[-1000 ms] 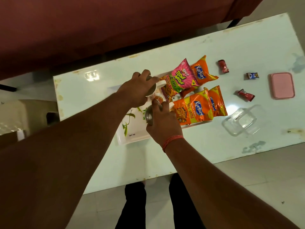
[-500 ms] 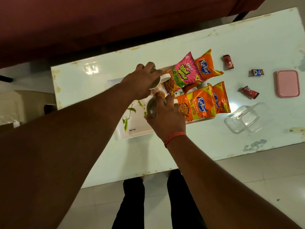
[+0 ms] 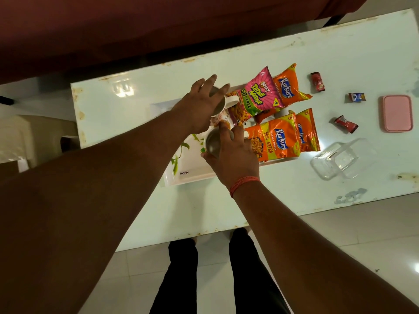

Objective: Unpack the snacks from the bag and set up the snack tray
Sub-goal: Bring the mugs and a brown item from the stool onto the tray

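A white tray [image 3: 192,175] w/ a green leaf print is set on the pale table [image 3: 340,64]. A steel cup [image 3: 212,143] is gripped by the right hand [image 3: 233,157] just above the tray's middle, fingers curled round its rim and side. The left hand [image 3: 199,103] is laid over a white mug [image 3: 223,104] at the tray's far side; its fingers are spread nearly straight across the top, and whether the mug is really clasped can't be told.

On the tray's right half 4 snack packets are laid: a pink packet [image 3: 258,94] overlapping an orange packet [image 3: 288,87] at the back, and a big orange packet [image 3: 274,141] over another orange one [image 3: 306,130] at the front, beside the right hand.

Off the tray, to the right, 3 small sweets are scattered well apart: a red sweet [image 3: 317,81], a blue-and-white sweet [image 3: 356,97] and a second red sweet [image 3: 345,124]. Further right a pink lid [image 3: 397,113] is lying flat, w/ a clear plastic box [image 3: 340,160] nearer the front edge.
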Motion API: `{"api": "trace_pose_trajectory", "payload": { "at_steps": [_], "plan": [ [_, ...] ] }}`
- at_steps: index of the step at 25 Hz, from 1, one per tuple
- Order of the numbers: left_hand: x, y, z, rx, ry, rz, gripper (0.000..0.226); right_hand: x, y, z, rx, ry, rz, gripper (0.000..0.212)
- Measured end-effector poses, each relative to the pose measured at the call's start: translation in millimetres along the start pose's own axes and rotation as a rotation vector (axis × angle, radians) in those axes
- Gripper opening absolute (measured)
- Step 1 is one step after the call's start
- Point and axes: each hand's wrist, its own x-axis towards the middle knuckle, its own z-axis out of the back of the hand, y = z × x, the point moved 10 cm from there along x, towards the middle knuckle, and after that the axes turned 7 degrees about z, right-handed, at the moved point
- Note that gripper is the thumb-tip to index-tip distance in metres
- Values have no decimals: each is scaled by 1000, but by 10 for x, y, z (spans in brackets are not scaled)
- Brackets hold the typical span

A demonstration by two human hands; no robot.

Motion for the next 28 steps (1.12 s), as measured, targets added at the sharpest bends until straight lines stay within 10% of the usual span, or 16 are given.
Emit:
{"api": "trace_pose_trajectory", "payload": {
  "at_steps": [11,28],
  "plan": [
    [-705,699,94,-78,-124,196,84,-226,494,371,-64,-265,29,70],
    [-3105,4100,-101,-52,-36,689,73,-112,3881,-1358,166,227,390,70]
  ]
}}
